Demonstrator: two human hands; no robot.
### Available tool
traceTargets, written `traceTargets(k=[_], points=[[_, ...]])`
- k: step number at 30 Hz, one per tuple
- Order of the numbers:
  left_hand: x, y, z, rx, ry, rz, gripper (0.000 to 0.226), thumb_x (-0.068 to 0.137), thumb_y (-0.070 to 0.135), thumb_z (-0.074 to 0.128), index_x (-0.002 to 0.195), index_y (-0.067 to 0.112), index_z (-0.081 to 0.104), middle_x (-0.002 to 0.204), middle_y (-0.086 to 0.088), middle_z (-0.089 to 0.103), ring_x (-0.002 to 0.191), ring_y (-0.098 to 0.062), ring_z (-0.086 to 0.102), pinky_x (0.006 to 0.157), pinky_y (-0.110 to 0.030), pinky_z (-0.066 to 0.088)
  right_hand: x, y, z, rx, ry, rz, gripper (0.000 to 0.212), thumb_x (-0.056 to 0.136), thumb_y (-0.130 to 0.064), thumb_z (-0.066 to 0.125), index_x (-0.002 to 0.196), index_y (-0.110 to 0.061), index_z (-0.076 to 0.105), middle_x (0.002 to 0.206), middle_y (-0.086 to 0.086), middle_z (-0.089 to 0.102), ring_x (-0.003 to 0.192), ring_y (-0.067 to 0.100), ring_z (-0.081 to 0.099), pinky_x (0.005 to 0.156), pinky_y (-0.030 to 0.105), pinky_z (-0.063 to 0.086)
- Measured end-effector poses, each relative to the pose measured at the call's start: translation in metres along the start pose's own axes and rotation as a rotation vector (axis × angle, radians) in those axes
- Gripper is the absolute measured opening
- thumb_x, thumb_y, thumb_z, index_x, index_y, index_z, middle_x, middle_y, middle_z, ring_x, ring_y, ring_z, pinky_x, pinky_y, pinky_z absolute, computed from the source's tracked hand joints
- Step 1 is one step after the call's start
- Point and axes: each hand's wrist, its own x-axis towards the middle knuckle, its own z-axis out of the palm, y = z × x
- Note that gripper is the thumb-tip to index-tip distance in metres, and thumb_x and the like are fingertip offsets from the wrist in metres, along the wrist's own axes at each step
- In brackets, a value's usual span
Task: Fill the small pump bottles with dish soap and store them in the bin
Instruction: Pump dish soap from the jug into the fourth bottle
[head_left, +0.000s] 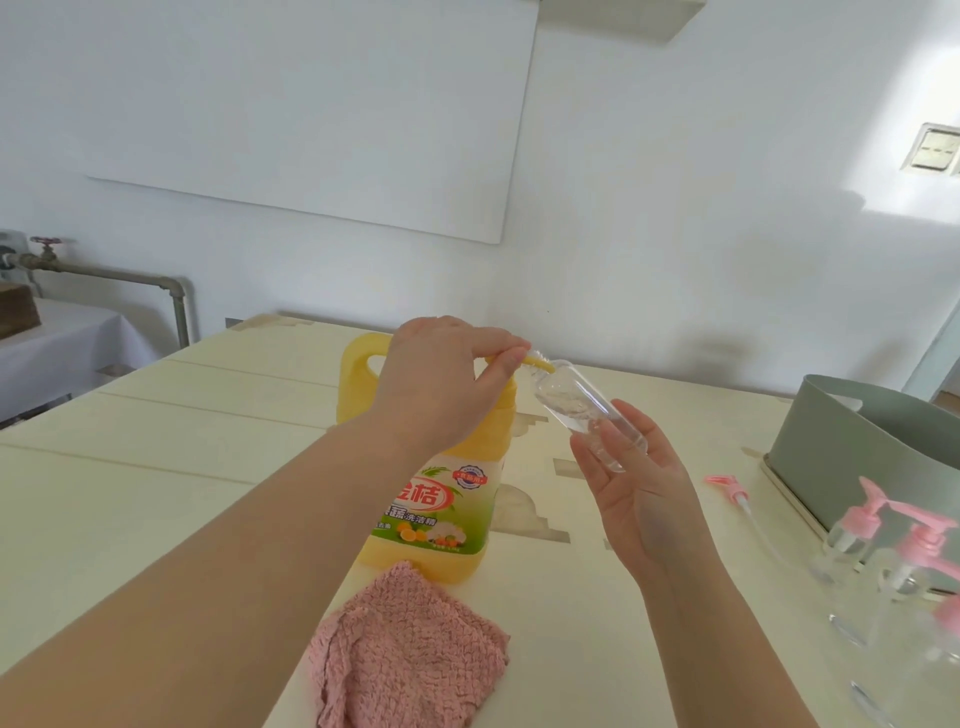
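Cream table (171, 415) against a white wall, soap-filling under way.

Nearest lies a pink cloth (405, 654); at right stand pink-pumped small bottles (883, 561) beside a grey-green bin (852, 441). Above the yellow dish soap jug (441, 499), the right hand (639, 483) cradles a tilted clear bottle (587, 410) in loosely curled fingers, while the left hand (441, 384) pinches a yellow tube (537, 361) at its mouth.
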Motion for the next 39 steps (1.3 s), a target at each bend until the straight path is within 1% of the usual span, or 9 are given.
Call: traceTargets(k=[4,9,17,23,25,27,31,35,39], points=[[0.003,-0.002,-0.005,-0.077,-0.085,-0.078,0.024,0.093,0.045,0.048,0.109,0.042,0.067,0.114,0.023,0.064,0.117,-0.006,0.049,0.109,-0.032,0.028,-0.001,-0.002,0.002,-0.013,-0.006,-0.010,0.027,0.079,-0.002,0.061,0.106,-0.008,0.059,0.094,0.003,0.064,0.080,0.014,0.070,0.082,0.028,0.058],[0.006,0.002,-0.012,-0.185,-0.137,-0.144,0.026,0.093,0.046,0.049,0.114,0.043,0.063,0.120,0.023,0.061,0.119,0.000,0.047,0.095,-0.020,0.034,-0.001,-0.009,0.005,0.003,-0.014,-0.032,0.030,0.077,-0.001,0.062,0.106,-0.008,0.059,0.095,0.003,0.066,0.080,0.016,0.071,0.084,0.030,0.058],[0.007,0.002,-0.007,-0.202,-0.083,-0.126,0.024,0.093,0.045,0.049,0.112,0.043,0.064,0.121,0.024,0.059,0.113,0.006,0.046,0.092,-0.016,0.032,-0.001,-0.011,0.000,-0.002,-0.010,-0.035,0.025,0.083,0.000,0.059,0.106,-0.008,0.058,0.097,0.004,0.064,0.077,0.015,0.070,0.085,0.029,0.057],[-0.003,-0.002,0.003,-0.096,0.029,-0.045,0.024,0.094,0.040,0.050,0.110,0.038,0.067,0.113,0.020,0.065,0.105,-0.011,0.055,0.104,-0.035,0.035,0.000,-0.006,0.001,-0.001,-0.024,-0.009,0.030,0.076,-0.002,0.062,0.105,-0.009,0.058,0.093,0.003,0.066,0.076,0.016,0.069,0.073,0.024,0.058],[-0.004,-0.003,0.005,-0.071,0.050,-0.035,0.024,0.095,0.040,0.049,0.111,0.039,0.066,0.113,0.020,0.065,0.103,-0.005,0.048,0.107,-0.028,0.026,0.001,-0.004,0.001,0.000,-0.024,-0.003,0.029,0.077,-0.001,0.061,0.105,-0.009,0.059,0.093,0.003,0.065,0.077,0.016,0.070,0.073,0.024,0.058],[-0.006,-0.003,0.006,-0.037,0.049,-0.032,0.025,0.095,0.040,0.047,0.113,0.039,0.065,0.114,0.022,0.063,0.092,0.008,0.032,0.100,-0.017,0.015,0.000,-0.003,0.002,0.005,-0.021,0.002,0.030,0.075,-0.001,0.062,0.105,-0.009,0.059,0.094,0.003,0.065,0.077,0.017,0.070,0.074,0.025,0.058],[-0.009,0.002,0.003,-0.023,0.022,-0.027,0.027,0.096,0.038,0.045,0.116,0.037,0.063,0.116,0.021,0.060,0.081,0.018,0.017,0.092,-0.014,0.012,-0.002,-0.005,0.002,-0.005,-0.013,0.006,0.031,0.075,-0.002,0.063,0.104,-0.009,0.060,0.091,0.002,0.067,0.077,0.017,0.070,0.072,0.024,0.058],[-0.005,-0.001,-0.001,-0.037,-0.025,-0.067,0.026,0.095,0.043,0.046,0.115,0.042,0.063,0.118,0.021,0.061,0.113,-0.002,0.042,0.108,-0.026,0.020,-0.004,-0.007,0.003,-0.005,-0.011,0.006,0.030,0.075,-0.002,0.064,0.104,-0.009,0.059,0.096,0.004,0.066,0.080,0.017,0.070,0.072,0.024,0.058],[0.001,0.002,-0.004,-0.111,-0.057,-0.113,0.025,0.094,0.045,0.048,0.114,0.043,0.063,0.113,0.022,0.063,0.100,0.006,0.047,0.092,-0.017,0.032,-0.004,-0.010,0.003,0.007,-0.004,-0.005,0.023,0.084,0.000,0.059,0.105,-0.009,0.059,0.099,0.005,0.063,0.081,0.015,0.070,0.079,0.027,0.058]])
